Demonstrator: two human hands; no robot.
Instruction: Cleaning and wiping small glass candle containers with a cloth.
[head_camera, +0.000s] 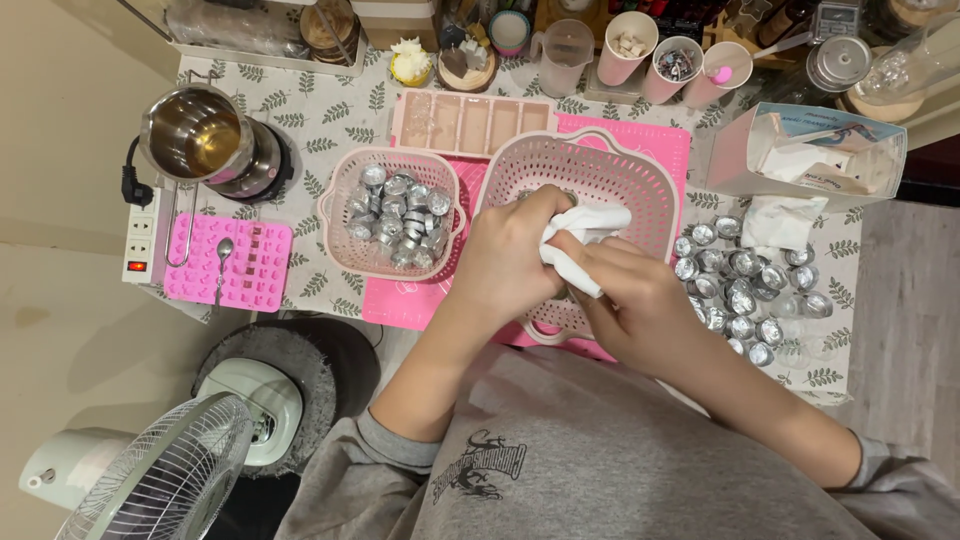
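Head view: both hands, left (510, 260) and right (630, 300), are pressed together over the large pink basket (640, 175), pinching a white tissue (590, 235) around a small item; wiping appears under way. Wiped cup presumably joins the small basket (345, 200) left of it.

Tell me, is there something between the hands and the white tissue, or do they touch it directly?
Nothing visible stands between. The left hand and the right hand both grip the white tissue directly, above the large pink basket.
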